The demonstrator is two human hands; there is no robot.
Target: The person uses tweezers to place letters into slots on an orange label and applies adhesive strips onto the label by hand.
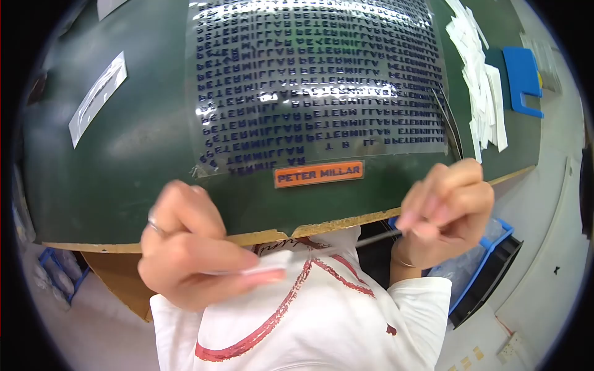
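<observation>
White strip [278, 261], blurred, pinched between the thumb and index finger of the left hand [185, 250], in front of the white shirt [260, 321] with red print. Those fingertips are closed on the strip; the other fingers curl inward, one bearing a ring [154, 226]. The right hand [450, 207] stands apart from the left, thumb and forefinger together on a thin grey rod [378, 238] that slants toward the strip; the other fingers are bent.

Beyond the hands, the worn wooden edge [337, 221] bounds a green tabletop [148, 148]. Near this edge lies an orange label [318, 174] lettered PETER MILLAR. Just behind it, a transparent sheet [260, 105] carries rows of dark lettering; a slender two-pronged metal tool [456, 133] lies at its right margin. Farther right are a heap of white strips [486, 99] and a blue plastic piece [520, 80]; well to the left lies a flat pale packet [99, 99]. Below the table, a blue-rimmed crate [476, 266] stands at right and a blue basket [62, 278] at left.

Motion blur obscures the left fingertips; whether rod and strip touch cannot be told. The sheet's far edge is cut off, and glare hides some letters.
</observation>
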